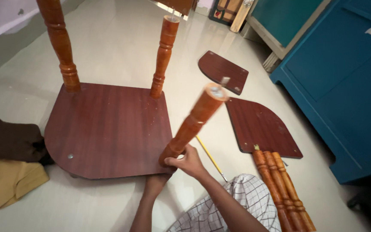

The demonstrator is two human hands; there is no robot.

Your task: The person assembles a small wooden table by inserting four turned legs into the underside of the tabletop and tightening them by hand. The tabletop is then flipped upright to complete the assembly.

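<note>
Right hand (188, 160) gripping tilted turned orange-brown wooden leg (194, 122) at corner of dark reddish-brown laminate shelf board (108, 129); left hand (155, 180) gripping board edge beneath. Two legs standing beyond hands, fourth hole waiting.

Reddish-brown shelf board (108, 129), orange-brown turned legs (194, 120) — teal cabinet (344, 86), white checked cloth (250, 202), yellow screwdriver (209, 155).
</note>
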